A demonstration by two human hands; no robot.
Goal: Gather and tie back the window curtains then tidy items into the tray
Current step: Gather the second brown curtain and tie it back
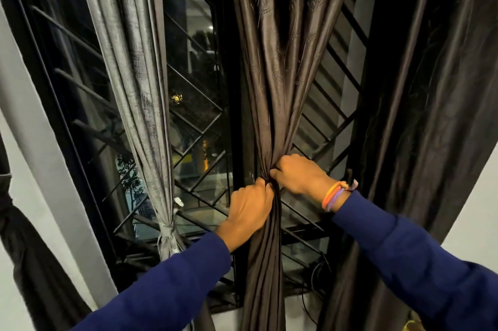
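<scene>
Head view looks at a dark window [196, 120] with a black diagonal grille [199, 190] behind the glass, night lights showing through it. Largest on the right hangs a black curtain [431, 115], loose and ungathered, falling past the sill. In the middle, a brown curtain [280, 66] spreads wide at the top and narrows to a tight waist at about sill height, then drops straight down in close folds. Left of it hangs a grey curtain [134, 66], already bunched and bound low down with a grey tie [167, 235] knotted around it. At the far left edge a dark cloth [16, 223] hangs against the white wall [40, 142], also cinched partway down. Both arms reach in from below in blue sleeves [167, 287]. The left hand [249, 210] has its fingers curled around the brown curtain just below the waist, knuckles toward the camera, thumb up against the bunch. The right hand [300, 175] sits just above and to the right, its fingers bent and pinching the fabric at the narrowest point, touching the left hand's thumb. Whether a tie runs between the fingers cannot be told. Orange and purple bands [334, 196] circle the right wrist. No tray or other container shows in this view; a small yellow thing [411, 326] peeks in at the bottom right corner, too cropped to identify.
</scene>
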